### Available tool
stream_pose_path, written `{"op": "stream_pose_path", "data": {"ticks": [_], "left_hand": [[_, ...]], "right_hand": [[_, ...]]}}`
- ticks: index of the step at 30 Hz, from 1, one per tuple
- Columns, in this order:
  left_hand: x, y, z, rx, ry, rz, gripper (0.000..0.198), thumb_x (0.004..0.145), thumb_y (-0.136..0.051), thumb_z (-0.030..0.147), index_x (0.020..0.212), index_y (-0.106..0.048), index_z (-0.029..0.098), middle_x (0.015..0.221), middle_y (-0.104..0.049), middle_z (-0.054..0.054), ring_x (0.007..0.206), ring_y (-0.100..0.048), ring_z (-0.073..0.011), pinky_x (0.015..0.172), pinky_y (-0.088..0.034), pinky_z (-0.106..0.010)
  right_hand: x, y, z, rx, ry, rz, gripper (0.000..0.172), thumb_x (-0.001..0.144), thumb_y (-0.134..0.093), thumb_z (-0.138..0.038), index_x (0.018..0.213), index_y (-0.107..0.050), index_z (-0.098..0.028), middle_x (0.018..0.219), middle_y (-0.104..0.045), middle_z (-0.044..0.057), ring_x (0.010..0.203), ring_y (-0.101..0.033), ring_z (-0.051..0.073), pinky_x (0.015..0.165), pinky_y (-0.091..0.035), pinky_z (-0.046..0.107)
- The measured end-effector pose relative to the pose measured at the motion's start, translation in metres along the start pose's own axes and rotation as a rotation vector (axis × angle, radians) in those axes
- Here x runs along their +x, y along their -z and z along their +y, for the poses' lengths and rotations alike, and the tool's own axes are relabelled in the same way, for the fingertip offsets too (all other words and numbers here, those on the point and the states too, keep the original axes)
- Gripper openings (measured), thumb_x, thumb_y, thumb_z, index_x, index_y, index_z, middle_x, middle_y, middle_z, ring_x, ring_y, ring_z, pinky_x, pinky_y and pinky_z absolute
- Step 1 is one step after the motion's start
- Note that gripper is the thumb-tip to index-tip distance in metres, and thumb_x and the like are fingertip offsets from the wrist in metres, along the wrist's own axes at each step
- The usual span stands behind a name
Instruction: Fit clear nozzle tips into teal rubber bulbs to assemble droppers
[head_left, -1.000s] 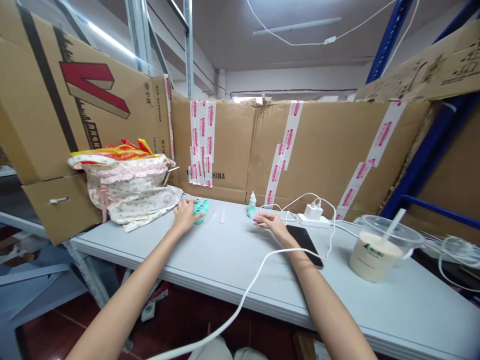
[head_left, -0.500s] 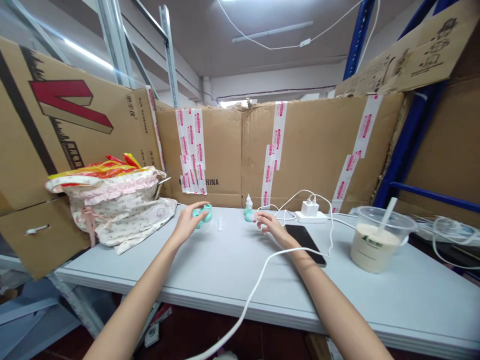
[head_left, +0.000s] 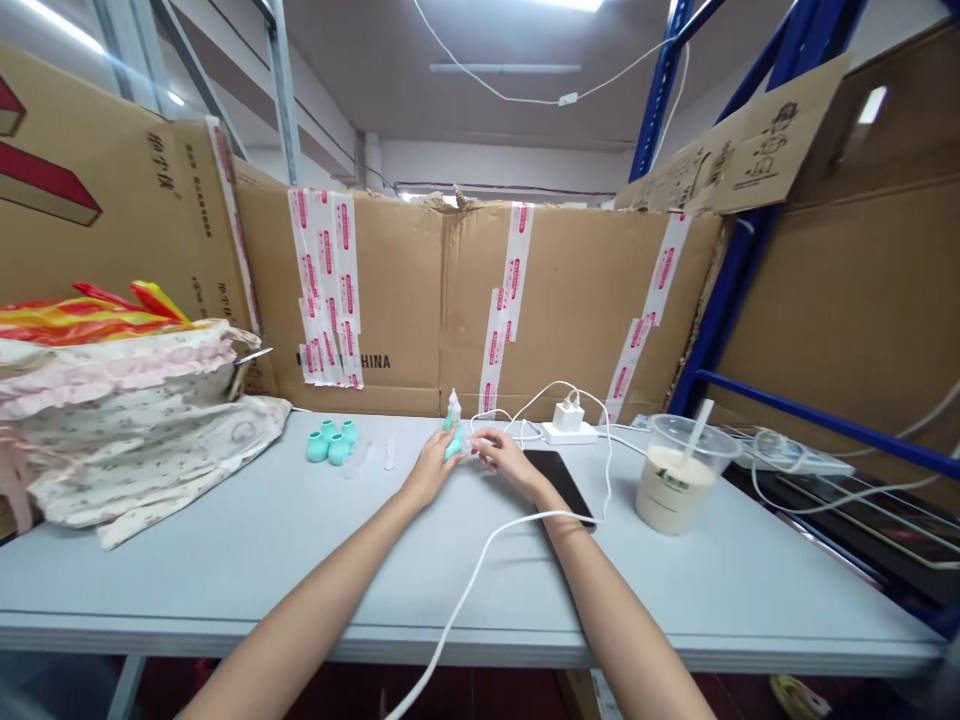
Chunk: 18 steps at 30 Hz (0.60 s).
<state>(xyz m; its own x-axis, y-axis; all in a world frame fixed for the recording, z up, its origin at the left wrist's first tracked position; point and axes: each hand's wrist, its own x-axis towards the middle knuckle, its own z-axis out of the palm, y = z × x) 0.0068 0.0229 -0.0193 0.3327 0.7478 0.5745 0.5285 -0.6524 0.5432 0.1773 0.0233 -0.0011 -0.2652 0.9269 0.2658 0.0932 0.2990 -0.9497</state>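
A small teal bottle (head_left: 453,428) with a white tip is seen upright near the far edge of the table (head_left: 300,560), just in front of the cardboard wall (head_left: 405,300). It stands between the two hands, which are brought close together around it. The left hand (head_left: 430,470) is curled against the bottle's lower left side, and its fingers are closed about the teal body. The right hand (head_left: 506,462) is laid low on the table just to the right, with its fingers stretched towards the bottle; whether they pinch it or only touch it cannot be told.

A cluster of teal caps (head_left: 331,445) is set well to the left of the left hand, and a small white strip (head_left: 389,454) lies between the two. A dark phone (head_left: 561,482) lies by the right wrist, and a white cable (head_left: 480,560) is draped over the right forearm. A lidded cup (head_left: 677,478) with a straw stands further right, and a flowered cloth bag (head_left: 127,430) is heaped at the left end.
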Motion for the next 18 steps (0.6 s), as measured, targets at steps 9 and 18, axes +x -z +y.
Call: {"op": "stream_pose_path", "data": {"ticks": [9,18], "left_hand": [[-0.007,0.008,0.001,0.353,-0.212,-0.172,0.038,0.086,-0.042,0.027,0.121,-0.045,0.012,0.104,-0.057,-0.011,0.101,-0.050,-0.0222,0.088,-0.041,-0.037],[-0.011,0.009,0.019,0.439,-0.280,-0.322,0.029,0.085,-0.046,0.028,0.111,-0.052,0.016,0.093,-0.059,-0.008,0.090,-0.053,-0.0208,0.081,-0.042,-0.034]], "right_hand": [[-0.004,0.005,0.006,-0.089,-0.020,-0.197,0.040,0.064,-0.063,-0.050,0.077,-0.055,-0.014,0.052,-0.052,-0.004,0.038,-0.039,0.005,0.038,-0.030,0.020],[-0.013,0.010,-0.005,-0.079,-0.089,-0.368,0.040,0.063,-0.066,-0.048,0.074,-0.057,-0.011,0.048,-0.051,-0.004,0.039,-0.039,0.005,0.040,-0.030,0.020]]}}
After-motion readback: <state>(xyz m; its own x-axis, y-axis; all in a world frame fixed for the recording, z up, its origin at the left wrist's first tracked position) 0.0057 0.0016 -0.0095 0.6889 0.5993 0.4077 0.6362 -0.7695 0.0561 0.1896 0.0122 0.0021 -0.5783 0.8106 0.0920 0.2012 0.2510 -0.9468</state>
